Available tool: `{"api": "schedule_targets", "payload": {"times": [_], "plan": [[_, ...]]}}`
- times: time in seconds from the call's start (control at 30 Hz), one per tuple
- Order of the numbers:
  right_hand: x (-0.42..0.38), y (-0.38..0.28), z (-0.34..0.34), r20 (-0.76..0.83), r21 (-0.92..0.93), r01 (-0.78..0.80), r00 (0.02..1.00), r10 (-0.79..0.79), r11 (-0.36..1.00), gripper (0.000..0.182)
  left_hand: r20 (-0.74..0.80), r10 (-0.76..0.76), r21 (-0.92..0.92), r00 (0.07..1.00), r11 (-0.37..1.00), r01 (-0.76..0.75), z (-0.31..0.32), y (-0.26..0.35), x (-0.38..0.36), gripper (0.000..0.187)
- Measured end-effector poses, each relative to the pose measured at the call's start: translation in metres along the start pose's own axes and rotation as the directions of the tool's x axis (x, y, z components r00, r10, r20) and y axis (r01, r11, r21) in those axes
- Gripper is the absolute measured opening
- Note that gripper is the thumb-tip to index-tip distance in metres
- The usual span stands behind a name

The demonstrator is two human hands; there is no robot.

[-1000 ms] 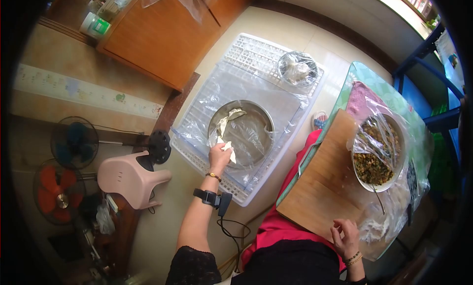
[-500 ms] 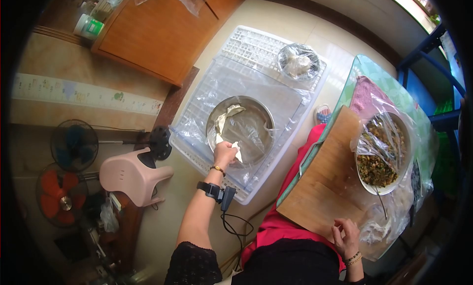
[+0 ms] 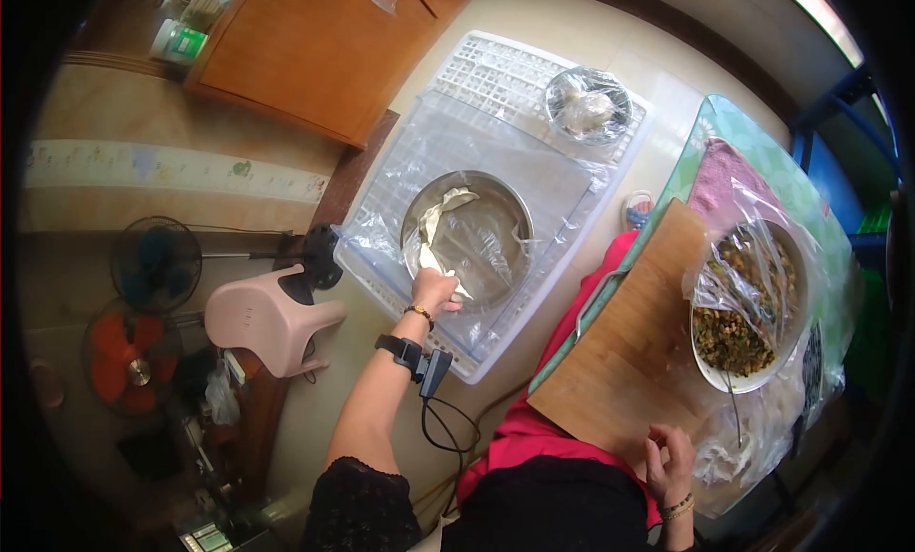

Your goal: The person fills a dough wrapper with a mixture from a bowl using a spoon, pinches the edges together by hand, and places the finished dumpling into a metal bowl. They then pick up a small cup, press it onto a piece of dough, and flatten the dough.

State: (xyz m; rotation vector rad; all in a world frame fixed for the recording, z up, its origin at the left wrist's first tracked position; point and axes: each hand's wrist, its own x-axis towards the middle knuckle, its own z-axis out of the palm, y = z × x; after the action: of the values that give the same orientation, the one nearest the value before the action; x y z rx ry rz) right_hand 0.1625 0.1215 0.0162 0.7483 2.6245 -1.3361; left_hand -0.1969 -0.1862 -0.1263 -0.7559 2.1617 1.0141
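Note:
My left hand (image 3: 437, 291) reaches over the near left rim of a round metal pan (image 3: 524, 230). Its fingers are closed on a white dumpling, partly hidden by the hand. Other dumplings (image 3: 440, 212) lie in a curved row along the pan's left inner wall. My right hand (image 3: 671, 461) rests at the near edge of a wooden board (image 3: 620, 361), its fingers loosely bent and apart with nothing visible in them. To its right lies a lump of dough (image 3: 721, 460) under clear plastic. A bowl of chopped filling (image 3: 732, 337), partly covered with plastic, stands beyond it.
The pan stands on a plastic-covered white crate (image 3: 496, 61), with a plastic-wrapped bowl (image 3: 588, 106) at its far end. A purple cloth (image 3: 726, 175) lies on the green-covered table (image 3: 715, 113). At left are a pink stool (image 3: 267, 318) and fans (image 3: 138, 366). A cable hangs from my left wrist.
My left hand stays at the pan's near left side, with the dumpling lower and more hidden behind it. The view has shifted slightly. My right hand is about where it was.

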Motion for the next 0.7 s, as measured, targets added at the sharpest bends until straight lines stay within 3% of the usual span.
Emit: {"api": "schedule_targets", "payload": {"times": [0.07,0.13,0.43,0.7], "plan": [[0.002,0.003,-0.002,0.017,0.027,-0.015,1.0,0.014,1.0,0.014,-0.035,-0.021,0.039,0.999,0.999,0.023,0.0,0.002,-0.001,0.012],[0.004,0.008,-0.003,0.013,0.046,-0.003,1.0,0.002,0.999,0.014,-0.089,-0.054,0.264,0.995,0.962,0.076,-0.003,0.015,-0.011,0.016],[0.004,0.023,-0.005,-0.01,0.076,-0.013,1.0,0.014,0.997,0.014,-0.221,-0.047,0.386,0.974,0.913,0.132,0.007,0.017,-0.012,0.022],[0.001,0.024,-0.002,-0.029,0.095,-0.027,0.999,0.029,0.995,0.018,-0.165,0.032,0.629,0.986,0.773,0.08,-0.008,0.024,-0.013,0.03]]}}
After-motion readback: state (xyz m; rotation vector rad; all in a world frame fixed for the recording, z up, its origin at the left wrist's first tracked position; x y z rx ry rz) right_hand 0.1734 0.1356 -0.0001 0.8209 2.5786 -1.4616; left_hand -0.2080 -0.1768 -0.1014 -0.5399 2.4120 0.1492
